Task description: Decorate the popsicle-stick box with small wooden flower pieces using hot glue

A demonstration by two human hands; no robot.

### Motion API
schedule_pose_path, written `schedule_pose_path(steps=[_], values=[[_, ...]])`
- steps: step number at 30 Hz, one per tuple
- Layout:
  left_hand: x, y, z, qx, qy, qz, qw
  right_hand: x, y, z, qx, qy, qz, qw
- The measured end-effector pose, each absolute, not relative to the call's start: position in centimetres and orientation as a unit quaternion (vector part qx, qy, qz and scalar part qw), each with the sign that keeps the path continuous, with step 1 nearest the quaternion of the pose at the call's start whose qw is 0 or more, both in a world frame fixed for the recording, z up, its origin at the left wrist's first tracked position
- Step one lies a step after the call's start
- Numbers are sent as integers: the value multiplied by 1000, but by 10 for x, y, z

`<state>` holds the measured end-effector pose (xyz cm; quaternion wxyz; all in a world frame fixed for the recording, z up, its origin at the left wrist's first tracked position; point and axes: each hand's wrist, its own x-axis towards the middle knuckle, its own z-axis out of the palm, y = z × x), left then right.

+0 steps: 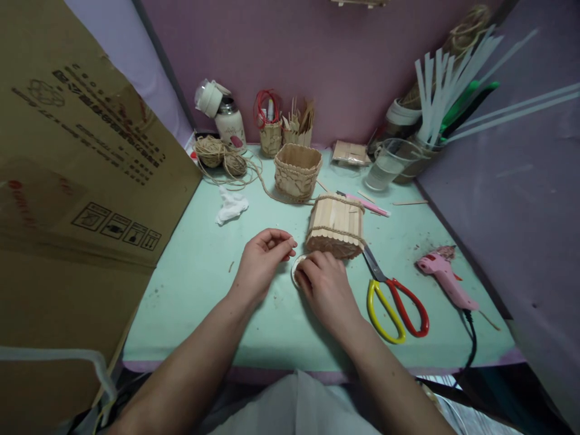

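My left hand (265,260) hovers over the table with thumb and fingertips pressed together. Anything pinched there is too small to make out. Just to its right, my right hand (327,284) bends its fingers down onto a small round whitish dish or lid (295,266), mostly covered by the hand. Whatever lies under those fingertips is hidden. Behind the right hand, a basket of flat wooden sticks (336,217) rests on its side, banded with two twisted cords. Scissors (387,296) with one yellow and one red handle lie to the right, blades pointing at the basket.
A pink glue gun (446,281) lies at the right, its cord running off the front edge. Farther back stand a decorated basket (298,172), twine balls (211,151), a bottle (230,127) and a clear cup (387,166). A cardboard box (81,199) walls the left side.
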<state>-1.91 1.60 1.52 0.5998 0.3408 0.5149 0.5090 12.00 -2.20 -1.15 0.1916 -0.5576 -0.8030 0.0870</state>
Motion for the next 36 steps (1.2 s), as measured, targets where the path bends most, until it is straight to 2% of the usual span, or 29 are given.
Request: schedule_pose_path(steps=[6, 11, 15, 21, 25, 36], values=[[-16, 12, 15, 302, 495, 465, 668, 131, -33, -9, -558, -703, 201, 393], [-8, 6, 12, 319, 487, 444, 681, 136, -38, -7, -571, -559, 339, 496], [-3, 3, 7, 358, 486, 440, 665, 139, -36, -9, -561, -502, 414, 512], [3, -1, 3, 362, 481, 425, 676, 144, -32, -10, -554, -446, 465, 527], [5, -3, 2, 363, 477, 423, 679, 148, -30, -6, -564, -462, 465, 503], [6, -4, 1, 354, 471, 421, 690, 146, -33, -7, -581, -453, 439, 515]])
